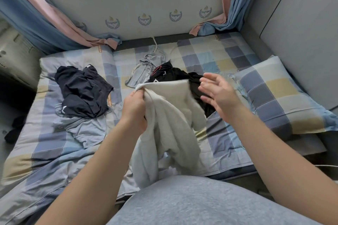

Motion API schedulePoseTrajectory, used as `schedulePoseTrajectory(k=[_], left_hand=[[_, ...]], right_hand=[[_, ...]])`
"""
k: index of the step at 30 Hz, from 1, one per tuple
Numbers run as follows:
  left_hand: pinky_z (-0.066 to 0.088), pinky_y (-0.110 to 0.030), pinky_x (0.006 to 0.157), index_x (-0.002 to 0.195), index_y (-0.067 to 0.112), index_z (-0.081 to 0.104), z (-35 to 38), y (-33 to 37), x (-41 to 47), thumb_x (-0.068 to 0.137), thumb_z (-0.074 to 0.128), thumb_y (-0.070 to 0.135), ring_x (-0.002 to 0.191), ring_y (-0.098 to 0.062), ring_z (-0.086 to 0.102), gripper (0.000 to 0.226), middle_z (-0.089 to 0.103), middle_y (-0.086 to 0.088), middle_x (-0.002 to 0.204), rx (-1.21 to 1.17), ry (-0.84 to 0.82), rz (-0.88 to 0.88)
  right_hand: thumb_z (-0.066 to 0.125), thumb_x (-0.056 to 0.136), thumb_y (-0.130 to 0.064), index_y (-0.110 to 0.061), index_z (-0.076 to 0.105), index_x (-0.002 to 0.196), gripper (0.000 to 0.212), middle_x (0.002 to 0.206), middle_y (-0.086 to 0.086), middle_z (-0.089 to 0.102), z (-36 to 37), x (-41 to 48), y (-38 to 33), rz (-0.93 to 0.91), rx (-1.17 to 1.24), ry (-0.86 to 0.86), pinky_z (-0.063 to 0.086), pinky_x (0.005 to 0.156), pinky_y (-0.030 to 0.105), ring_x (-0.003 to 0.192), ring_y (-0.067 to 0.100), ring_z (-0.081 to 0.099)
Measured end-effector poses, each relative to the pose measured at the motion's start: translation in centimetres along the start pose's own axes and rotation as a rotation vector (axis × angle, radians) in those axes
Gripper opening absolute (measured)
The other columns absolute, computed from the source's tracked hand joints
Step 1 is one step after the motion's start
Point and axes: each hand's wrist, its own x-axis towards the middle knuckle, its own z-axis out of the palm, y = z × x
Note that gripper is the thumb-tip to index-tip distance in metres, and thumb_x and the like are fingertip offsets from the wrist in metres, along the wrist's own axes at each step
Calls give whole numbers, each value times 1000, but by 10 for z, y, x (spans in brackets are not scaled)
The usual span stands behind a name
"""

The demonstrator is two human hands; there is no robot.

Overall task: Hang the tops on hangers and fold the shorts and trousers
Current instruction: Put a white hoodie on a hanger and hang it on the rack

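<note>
The left hand (135, 107) is gripping a bunched edge of the pale grey garment (172, 120), fingers curled tight round the cloth, and is holding it above the checked bed (210, 54) so the rest is hanging limp toward the person's lap. The right hand (218, 93) is hovering just beside it, fingers spread and holding nothing. It looks soft, thickish and floppy, so taking the hem or waistband with both hands is probably the way to spread it.

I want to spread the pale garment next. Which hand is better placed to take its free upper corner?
The right hand: open and empty, it hovers beside the free corner of the pale garment. The left hand grips its other edge.
</note>
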Motion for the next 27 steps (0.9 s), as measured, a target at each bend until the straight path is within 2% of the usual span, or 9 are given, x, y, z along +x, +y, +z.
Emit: schedulePoseTrajectory(k=[3,6,8,12,15,19,21,24,27], left_hand=[[57,-26,61,92,14,70,4,7,-10,103,53,25,74,-11,71,23,74,2,75,-47,-47,9],[60,-27,65,93,11,71,9,16,-21,104,52,25,74,-13,73,25,76,-1,77,-92,-111,11],[61,-30,68,95,10,71,11,25,-26,104,53,25,76,-15,74,26,76,-3,78,-100,-136,16],[60,-28,64,94,9,68,11,34,-28,104,54,26,67,-13,72,25,73,0,68,-98,-117,41],[59,-26,66,97,13,67,-1,36,-21,101,58,32,71,-11,72,21,74,2,73,-90,-24,17],[59,-25,68,90,18,69,-17,34,-5,100,60,29,73,-7,71,18,74,5,76,-109,40,29],[57,-26,75,92,20,69,-22,33,4,102,57,28,84,-6,72,17,76,5,87,-82,50,65],[49,-38,93,117,17,68,-24,27,13,100,58,34,113,-22,62,26,67,-3,123,84,32,22],[45,-39,94,130,16,62,-20,14,6,98,63,34,119,-24,58,37,65,-2,127,220,-63,-46]], right_hand=[[72,90,-18,-26,56,123,38,133,2,62,11,-13,33,22,-154,-221,50,101,41,117,14,62],[84,77,-21,-27,52,132,64,129,-2,63,27,-27,67,62,-324,-485,53,100,33,119,8,61],[83,78,-17,-26,54,130,61,122,0,66,37,-28,87,55,-452,-533,54,98,39,118,15,63],[72,87,-27,-18,60,123,39,120,5,66,29,-12,106,54,-822,-353,50,97,46,114,27,60],[63,95,-25,-10,65,93,16,101,12,69,8,-1,108,59,-940,-233,52,85,43,102,35,63],[60,99,-30,-17,47,62,42,66,3,52,-17,8,89,26,-816,-66,35,62,36,71,26,53],[60,99,-31,-11,48,62,44,61,2,46,-23,12,74,0,-741,-53,28,59,33,62,19,44],[60,100,-29,-7,54,70,38,63,6,43,-24,11,51,-23,-580,-18,27,54,31,57,15,39],[57,101,-32,-8,54,77,35,68,7,44,-22,7,29,-14,-362,45,33,57,29,62,18,41]])
